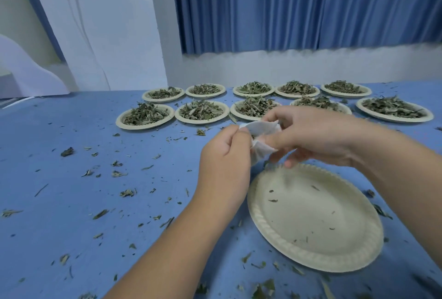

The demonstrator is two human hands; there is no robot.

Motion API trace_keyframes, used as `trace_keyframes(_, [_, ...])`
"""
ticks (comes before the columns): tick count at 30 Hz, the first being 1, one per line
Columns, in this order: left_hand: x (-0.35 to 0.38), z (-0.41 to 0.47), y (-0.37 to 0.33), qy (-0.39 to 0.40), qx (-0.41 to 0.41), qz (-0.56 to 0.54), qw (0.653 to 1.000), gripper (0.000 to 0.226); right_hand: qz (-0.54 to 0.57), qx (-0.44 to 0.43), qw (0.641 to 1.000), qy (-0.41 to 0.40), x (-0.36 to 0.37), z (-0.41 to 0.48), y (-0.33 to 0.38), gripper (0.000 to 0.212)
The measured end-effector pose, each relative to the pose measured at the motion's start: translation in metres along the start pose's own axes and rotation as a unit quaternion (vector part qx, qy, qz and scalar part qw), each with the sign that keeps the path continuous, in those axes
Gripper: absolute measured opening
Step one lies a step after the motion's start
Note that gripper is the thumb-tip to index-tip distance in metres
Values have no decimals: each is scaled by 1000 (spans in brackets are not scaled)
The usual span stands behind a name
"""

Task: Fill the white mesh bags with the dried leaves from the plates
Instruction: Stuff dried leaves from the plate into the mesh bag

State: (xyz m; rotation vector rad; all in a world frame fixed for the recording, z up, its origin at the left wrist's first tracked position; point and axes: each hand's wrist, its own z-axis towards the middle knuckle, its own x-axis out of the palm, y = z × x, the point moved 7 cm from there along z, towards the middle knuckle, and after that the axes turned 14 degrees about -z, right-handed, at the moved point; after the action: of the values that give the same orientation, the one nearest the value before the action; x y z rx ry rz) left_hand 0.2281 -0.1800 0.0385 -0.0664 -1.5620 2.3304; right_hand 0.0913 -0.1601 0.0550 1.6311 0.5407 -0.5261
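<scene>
A: Status?
B: Our left hand [224,152] and right hand [308,136] both pinch one white mesh bag [260,131] above the near plate [315,217] (crumbs only).
A: Remaining?
B: We judge ten heaped plates [143,127] at the far side of the desk [59,131].

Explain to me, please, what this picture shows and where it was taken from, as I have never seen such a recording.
There is no machine here. One camera worn on a person's head looks down at their two bare hands. The left hand and right hand both hold a small white mesh bag near an almost empty paper plate. Further back on the blue table stand two rows of plates heaped with dried leaves. Loose leaf bits lie scattered about.
</scene>
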Motion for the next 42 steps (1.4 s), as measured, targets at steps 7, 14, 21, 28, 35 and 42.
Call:
trace_keyframes(7, [5,-1,-5,31,46,73,996,29,106,-23,992,-59,16,10,-5,31])
trace_keyframes(14, [11,-9,-16,35,52,67,996,26,-59,-27,976,-208,7,8,1,23])
trace_keyframes(21, [1,-7,-14,-3,42,67,997,29,71,3,997,-9,15,3,5,16])
trace_keyframes(28, [11,-11,-11,31,65,155,985,22,76,-5,992,-105,24,5,4,31])
trace_keyframes(35, [14,-16,-17,38,86,120,988,42,-128,17,978,-164,23,12,2,33])
trace_keyframes(42, [1,-8,-23,-23,105,162,981,20,173,-55,983,6,39,6,10,31])
